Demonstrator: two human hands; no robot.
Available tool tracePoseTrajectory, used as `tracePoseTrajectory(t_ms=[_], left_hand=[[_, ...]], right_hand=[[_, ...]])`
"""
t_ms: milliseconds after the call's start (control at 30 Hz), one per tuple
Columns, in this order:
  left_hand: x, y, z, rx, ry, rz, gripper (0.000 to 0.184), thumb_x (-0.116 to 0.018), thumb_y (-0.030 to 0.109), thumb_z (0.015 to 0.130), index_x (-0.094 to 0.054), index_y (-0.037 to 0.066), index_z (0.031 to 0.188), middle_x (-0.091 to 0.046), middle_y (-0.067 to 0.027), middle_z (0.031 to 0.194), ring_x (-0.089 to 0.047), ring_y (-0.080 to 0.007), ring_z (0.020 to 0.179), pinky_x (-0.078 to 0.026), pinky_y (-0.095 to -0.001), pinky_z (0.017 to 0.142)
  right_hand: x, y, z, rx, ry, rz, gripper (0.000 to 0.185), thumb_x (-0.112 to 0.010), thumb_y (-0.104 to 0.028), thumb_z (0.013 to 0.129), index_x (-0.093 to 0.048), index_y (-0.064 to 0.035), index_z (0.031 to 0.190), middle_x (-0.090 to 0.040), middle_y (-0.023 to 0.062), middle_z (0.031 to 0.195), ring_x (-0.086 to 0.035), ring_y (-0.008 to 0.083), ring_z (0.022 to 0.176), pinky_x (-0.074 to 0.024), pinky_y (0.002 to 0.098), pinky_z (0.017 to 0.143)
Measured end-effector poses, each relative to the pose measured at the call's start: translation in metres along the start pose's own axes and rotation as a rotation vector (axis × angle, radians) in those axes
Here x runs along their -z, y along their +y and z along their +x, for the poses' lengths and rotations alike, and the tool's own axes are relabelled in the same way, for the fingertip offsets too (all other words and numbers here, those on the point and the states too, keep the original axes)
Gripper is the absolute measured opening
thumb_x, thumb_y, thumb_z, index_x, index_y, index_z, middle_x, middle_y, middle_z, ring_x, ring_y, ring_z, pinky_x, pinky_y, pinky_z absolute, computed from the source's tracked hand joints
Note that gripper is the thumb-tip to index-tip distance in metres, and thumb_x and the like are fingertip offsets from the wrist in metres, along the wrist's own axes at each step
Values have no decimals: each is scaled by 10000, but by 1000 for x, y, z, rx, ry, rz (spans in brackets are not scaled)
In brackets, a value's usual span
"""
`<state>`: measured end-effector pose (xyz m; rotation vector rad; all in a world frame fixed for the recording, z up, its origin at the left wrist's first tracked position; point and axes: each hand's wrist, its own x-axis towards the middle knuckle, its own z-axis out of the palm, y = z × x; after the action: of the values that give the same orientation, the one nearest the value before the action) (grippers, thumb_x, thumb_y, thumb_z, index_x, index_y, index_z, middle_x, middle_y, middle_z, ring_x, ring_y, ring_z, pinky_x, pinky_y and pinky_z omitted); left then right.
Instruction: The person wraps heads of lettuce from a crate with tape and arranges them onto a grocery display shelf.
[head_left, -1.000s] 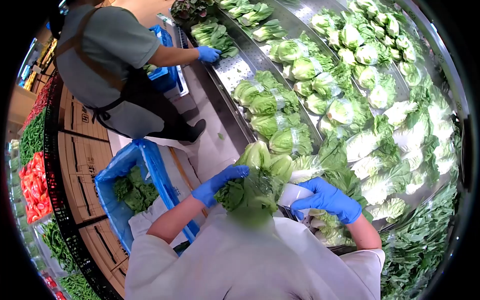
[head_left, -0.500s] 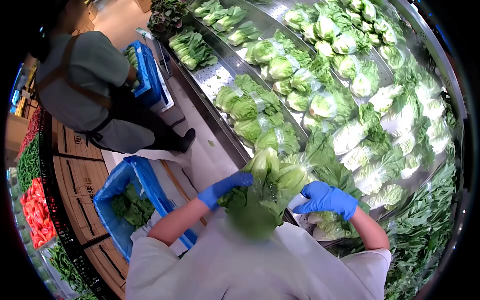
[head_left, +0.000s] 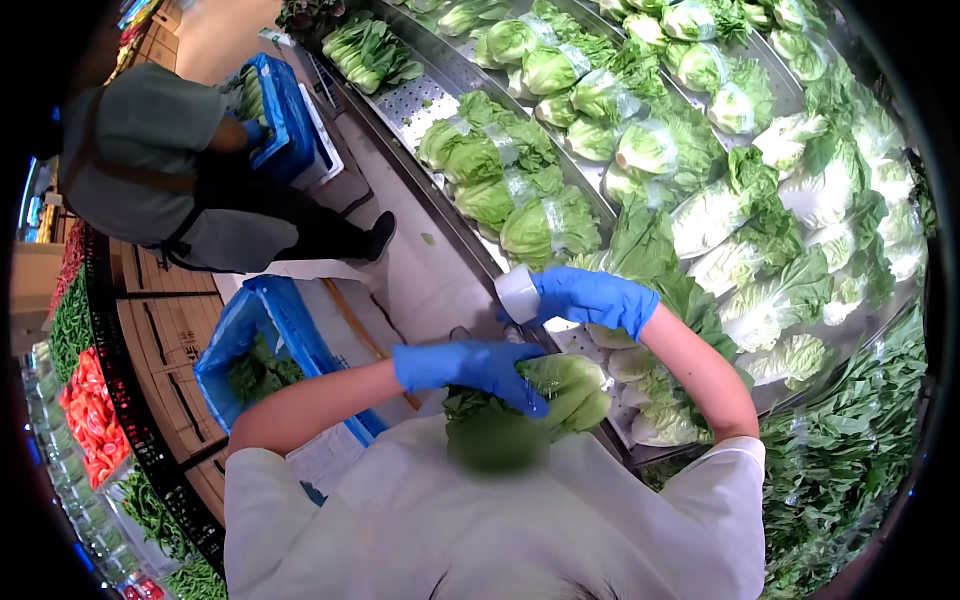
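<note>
My left hand, in a blue glove, is wrapped over a bundle of green lettuce close to my chest. The pale stem ends point right, and the darker leaves are partly hidden under the hand and a blur. Beyond it, my right hand, also blue-gloved, grips a white roll of tape with one flat end facing left. Several taped lettuce bundles lie on the metal shelf just past the roll.
Napa cabbages and leafy greens fill the sloping shelf on the right. A blue-lined crate with loose leaves stands at my left. A co-worker bends over another blue-lined crate. Red peppers sit far left.
My right hand has moved left and away from my body with the tape roll. My left hand has shifted onto the lettuce bundle, which is now lower and closer to my chest.
</note>
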<state>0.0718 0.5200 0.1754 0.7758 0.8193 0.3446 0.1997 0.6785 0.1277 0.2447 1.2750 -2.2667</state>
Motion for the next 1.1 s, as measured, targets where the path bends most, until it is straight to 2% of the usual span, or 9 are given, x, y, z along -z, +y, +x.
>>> tracePoseTrajectory(t_ms=[100, 267, 367, 467, 633, 767, 867, 933, 1100], left_hand=[[-4, -2, -7, 202, 202, 286, 791, -716, 470, 681, -409, 67, 1290, -538, -138, 1165, -520, -237, 1070, -401, -327, 928], [-18, -12, -34, 116, 388, 369, 821, -729, 517, 618, -466, 31, 1225, -564, -150, 1117, -553, -232, 1010, -436, -319, 858], [-24, -28, -43, 28, 532, 376, 832, -733, 515, 616, -460, 33, 1237, -553, -146, 1152, -539, -245, 1050, -423, -325, 889], [-35, -16, -59, 64, 557, 267, 851, -737, 525, 606, -456, 34, 1242, -543, -150, 1173, -526, -252, 1081, -415, -329, 903], [-40, -51, -51, 81, 534, 268, 904, -769, 498, 588, -409, 68, 1296, -532, -140, 1185, -520, -241, 1087, -405, -325, 924], [-45, -41, -58, 153, 627, 121, 863, -800, 428, 591, -428, 61, 1277, -533, -124, 1174, -520, -220, 1076, -414, -309, 914], [-40, -29, -64, 58, 627, 321, 738, -768, 337, 676, -433, 25, 1254, -520, -115, 1192, -521, -190, 1063, -431, -293, 884], [-25, -39, -58, -128, 514, 265, 672, -736, 300, 719, -436, 18, 1249, -527, -113, 1182, -524, -175, 1052, -435, -281, 874], [18, -97, -43, -303, 431, -102, 494, -621, 219, 833, -447, 21, 1251, -552, -87, 1147, -537, -126, 1012, -440, -258, 865]], right_hand=[[-41, -16, -8, 283, 51, 161, 357, -482, -178, 906, -470, -2, 1218, -549, 103, 1162, -536, 181, 1077, -453, 282, 881], [-74, -15, 15, 79, 280, 160, 434, -504, -196, 904, -405, 6, 1275, -526, 116, 1199, -530, 232, 1077, -414, 365, 938], [-88, -4, 10, 248, 261, 466, 416, -501, -179, 902, -407, 12, 1259, -524, 129, 1195, -524, 231, 1087, -400, 365, 957], [-102, 7, 7, 778, 256, 46, 423, -511, -160, 891, -393, -1, 1264, -508, 145, 1205, -515, 236, 1096, -390, 381, 975], [-112, 0, 13, 304, 407, 436, 458, -490, -169, 883, -357, -24, 1296, -484, 155, 1231, -502, 242, 1112, -393, 373, 971], [-124, -7, 11, 381, 475, 430, 395, -537, -234, 869, -484, -3, 1185, -560, 107, 1130, -564, 183, 953, -446, 321, 881], [-117, -14, 13, 324, 415, 239, 435, -559, -294, 861, -518, 21, 1158, -587, 119, 1073, -560, 167, 954, -441, 289, 855], [-109, -19, 16, -4, 252, -295, 439, -570, -245, 867, -479, 7, 1215, -576, 104, 1114, -538, 157, 1028, -409, 276, 911], [-122, -39, 12, 136, 193, -209, 485, -661, -212, 813, -499, 11, 1211, -563, 101, 1143, -529, 160, 1029, -410, 263, 897]])
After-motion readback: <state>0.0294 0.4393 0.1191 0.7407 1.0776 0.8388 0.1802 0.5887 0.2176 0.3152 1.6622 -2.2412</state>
